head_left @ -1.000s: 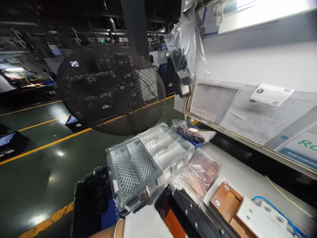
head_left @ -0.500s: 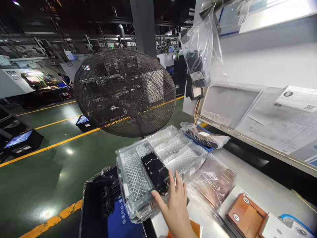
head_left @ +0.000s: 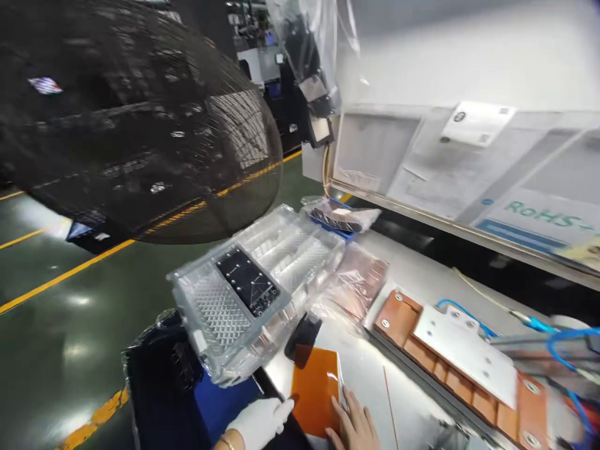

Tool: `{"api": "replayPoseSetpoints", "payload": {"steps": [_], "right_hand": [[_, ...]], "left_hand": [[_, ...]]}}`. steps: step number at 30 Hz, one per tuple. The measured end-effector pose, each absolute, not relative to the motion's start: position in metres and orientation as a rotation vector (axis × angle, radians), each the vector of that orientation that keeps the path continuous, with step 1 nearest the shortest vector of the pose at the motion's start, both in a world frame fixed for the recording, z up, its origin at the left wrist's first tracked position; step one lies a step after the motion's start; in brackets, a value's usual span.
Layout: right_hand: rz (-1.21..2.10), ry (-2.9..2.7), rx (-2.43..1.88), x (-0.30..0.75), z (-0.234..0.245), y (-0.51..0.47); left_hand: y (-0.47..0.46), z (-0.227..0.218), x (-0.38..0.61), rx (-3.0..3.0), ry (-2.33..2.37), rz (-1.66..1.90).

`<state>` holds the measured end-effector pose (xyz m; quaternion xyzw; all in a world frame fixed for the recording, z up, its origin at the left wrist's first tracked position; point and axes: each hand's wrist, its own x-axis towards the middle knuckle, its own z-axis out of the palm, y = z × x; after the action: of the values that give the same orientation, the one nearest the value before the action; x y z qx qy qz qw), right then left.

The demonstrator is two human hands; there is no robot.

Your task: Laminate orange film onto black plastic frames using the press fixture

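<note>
An orange translucent sheet (head_left: 315, 390) lies on the metal worktop at the bottom centre. My left hand (head_left: 260, 424), in a white glove, is at its left edge with the fingers pressed together there. My bare right hand (head_left: 355, 424) rests on the right edge of the sheet, fingers spread. Just beyond the sheet lies a small black object (head_left: 304, 334), partly overlapped by the sheet's far end. A flat black plate (head_left: 247, 279) with small fittings lies in one compartment of the clear plastic tray (head_left: 206, 340).
A large fan (head_left: 187, 156) stands at upper left. Beside the tray are a bagged copper-coloured pack (head_left: 359, 281) and a bagged dark part (head_left: 344, 217). An orange-brown fixture (head_left: 398, 315) with a white plate sits at right. A dark lined bin (head_left: 159, 387) is at lower left.
My right hand has left the black plate in the tray and come down to the orange sheet. My gloved left hand has come into view. The camera has turned right and down.
</note>
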<state>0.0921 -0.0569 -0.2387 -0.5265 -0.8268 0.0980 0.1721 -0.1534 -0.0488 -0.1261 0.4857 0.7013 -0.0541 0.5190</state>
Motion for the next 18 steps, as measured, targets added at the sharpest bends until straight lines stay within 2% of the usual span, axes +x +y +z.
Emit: {"api": "replayPoseSetpoints", "payload": {"steps": [3, 8, 11, 13, 16, 18], "right_hand": [[0.472, -2.340, -1.436, 0.093, -0.228, -0.057], [0.802, -1.929, -1.446, 0.093, -0.226, -0.070], [1.052, -1.831, -1.364, 0.103, -0.213, -0.075], [1.171, -1.786, -1.336, 0.115, -0.192, -0.071], [1.180, -1.746, -1.425, 0.140, -0.154, -0.057], [0.954, -1.780, -1.545, 0.153, -0.133, -0.048]], "left_hand": [[-0.039, -0.120, -0.147, 1.236, 1.654, -0.088], [-0.012, -0.107, -0.136, 1.548, 1.897, 0.097], [0.010, -0.100, -0.130, 1.775, 1.723, 0.158], [0.023, -0.096, -0.128, 1.621, 1.535, 0.077], [0.036, -0.088, -0.124, 1.344, 1.426, 0.033], [0.038, -0.082, -0.119, 1.295, 1.435, 0.060]]}}
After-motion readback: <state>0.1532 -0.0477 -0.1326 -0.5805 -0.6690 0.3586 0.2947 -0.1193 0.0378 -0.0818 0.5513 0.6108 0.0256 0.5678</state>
